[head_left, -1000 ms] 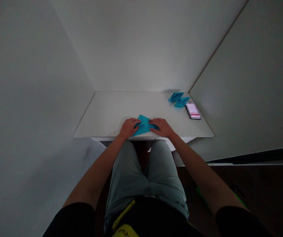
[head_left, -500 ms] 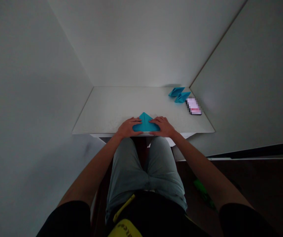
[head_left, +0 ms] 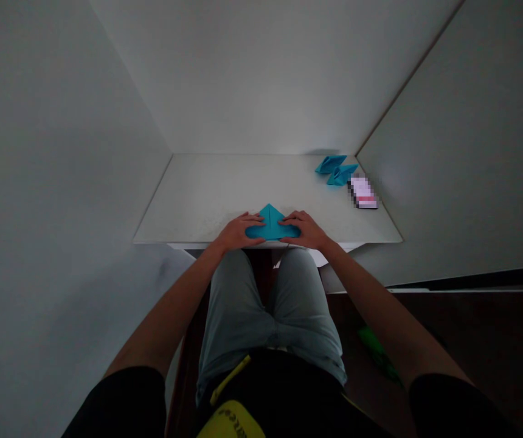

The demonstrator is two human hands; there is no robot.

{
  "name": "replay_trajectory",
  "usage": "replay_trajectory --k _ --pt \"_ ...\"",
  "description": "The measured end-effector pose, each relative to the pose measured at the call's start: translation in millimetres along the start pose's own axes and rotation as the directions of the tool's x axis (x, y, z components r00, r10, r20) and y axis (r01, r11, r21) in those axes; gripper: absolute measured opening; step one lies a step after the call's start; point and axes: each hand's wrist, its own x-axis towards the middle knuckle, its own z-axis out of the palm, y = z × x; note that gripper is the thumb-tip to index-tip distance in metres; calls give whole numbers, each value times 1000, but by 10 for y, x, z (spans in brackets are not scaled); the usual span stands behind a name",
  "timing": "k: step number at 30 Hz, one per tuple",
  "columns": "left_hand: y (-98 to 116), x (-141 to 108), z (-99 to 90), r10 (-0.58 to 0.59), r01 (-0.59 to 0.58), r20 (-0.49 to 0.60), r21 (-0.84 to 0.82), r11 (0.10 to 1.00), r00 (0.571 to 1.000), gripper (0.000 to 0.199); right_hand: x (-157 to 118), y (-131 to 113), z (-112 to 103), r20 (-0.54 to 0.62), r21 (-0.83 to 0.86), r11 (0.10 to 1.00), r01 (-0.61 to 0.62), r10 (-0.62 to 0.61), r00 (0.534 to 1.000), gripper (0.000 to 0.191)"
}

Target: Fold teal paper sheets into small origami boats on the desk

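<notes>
Below the desk (head_left: 197, 201), at its front edge: pale shorts (head_left: 266, 304) and a yellow pouch (head_left: 229, 421). On the floor, right of the shorts, is a green object (head_left: 377, 350); can't tell what.

On the desk, left hand (head_left: 238, 233): flat, palm down, fingers out over the left end of the paper triangle. Pressing only, no pinch. Right hand (head_left: 304, 230): same on the right end. Neither is clenched or grasping; fingertips close together, contact unclear.

Paper triangle (head_left: 269, 216): folded blue sheet, centred at the desk's front edge, base along that edge, apex toward the back of the desk. Should be very light, soft and easy to bend, but creases will stick, so a stray fold won't fully come out. Likely to slide on the smooth desk if pushed without a pin. Not fragile, though a corner could tear or crumple under a hard pull. Best hold: thumb-and-finger pinch at the base corners or apex, not the folded middle.

Far end, back right of the desk: two blue paper boats, (head_left: 330, 163) and (head_left: 342, 175), just beside each other. Right of them, a pixelated slab (head_left: 362, 193); can't tell what.
</notes>
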Motion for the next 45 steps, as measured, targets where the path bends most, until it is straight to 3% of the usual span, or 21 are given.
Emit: replay_trajectory --k 6,10,15,18,21,26,29,35,39,42,45 --pt "29 18 -33 -45 45 1 -95 994 999 33 34 11 -41 0 95 994 -50 50 999 37" --pt "19 35 -63 -121 109 -56 -182 977 991 25 34 36 -43 2 118 987 -107 107 994 34" --pt "-20 29 -47 -253 211 -151 -247 946 956 30 22 85 -1 -53 124 963 -238 246 968 39" --pt "8 23 -34 -199 167 -188 -172 971 962 31 26 76 14 -88 114 976 -184 195 977 41" --pt "69 22 -29 -106 110 -201 13 994 974 22 36 41 11 -120 -9 992 -125 123 985 34" --pt "144 -66 1 -23 42 -83 233 972 996 37 4 -45 -7 -33 -167 982 -94 90 995 34" --pt "174 -225 41 -6 15 -33 255 967 999 43 -97 -126 -18 17 -178 982 -69 74 997 39" --pt "256 -529 117 -30 71 -145 290 954 989 55 -396 -248 -8 60 -214 977 -4 18 998 67" --pt "260 -594 144 -111 162 -189 279 947 976 51 -464 -231 22 44 -225 972 -71 83 996 57" --pt "253 -624 136 -119 162 -177 254 954 977 52 -478 -213 25 52 -199 977 -73 84 995 51" --pt "280 -620 95 -121 157 -166 218 963 979 37 -493 -237 -19 46 -139 988 -66 73 996 35"
